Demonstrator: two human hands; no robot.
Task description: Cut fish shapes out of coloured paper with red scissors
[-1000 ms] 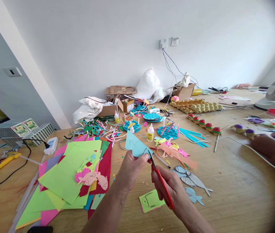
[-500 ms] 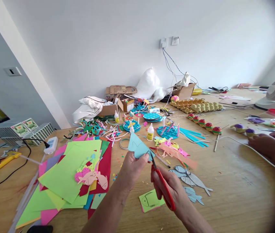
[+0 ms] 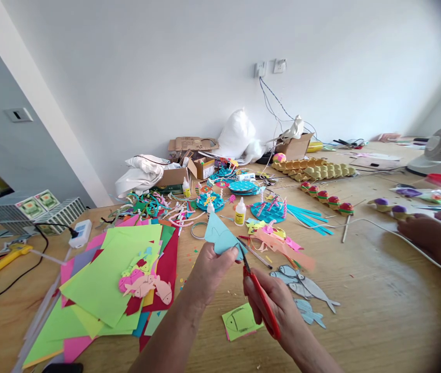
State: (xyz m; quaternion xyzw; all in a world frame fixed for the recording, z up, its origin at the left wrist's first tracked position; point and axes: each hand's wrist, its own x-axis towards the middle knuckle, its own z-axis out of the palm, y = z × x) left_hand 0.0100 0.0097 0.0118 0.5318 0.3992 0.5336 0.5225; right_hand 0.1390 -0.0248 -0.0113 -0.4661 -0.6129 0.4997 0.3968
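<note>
Blue paper (image 3: 220, 235), one piece, held up over the table (image 3: 368, 321), pinched between thumb and fingers of left hand (image 3: 214, 267); pinch closed. Right hand (image 3: 269, 298) wrapped shut round the handles of one pair of red scissors (image 3: 262, 305), blades at the paper's right edge. One green card (image 3: 243, 318) with one fish drawing, on table below hands. Three glue bottles (image 3: 240, 212) beyond the paper. Two pale pink fish cutouts (image 3: 163, 290) on the paper stack, left. Right side: five red-green cups (image 3: 346, 208), two purple cups (image 3: 399, 211) near another person's hand (image 3: 418, 230). Two wall sockets (image 3: 260, 69).
</note>
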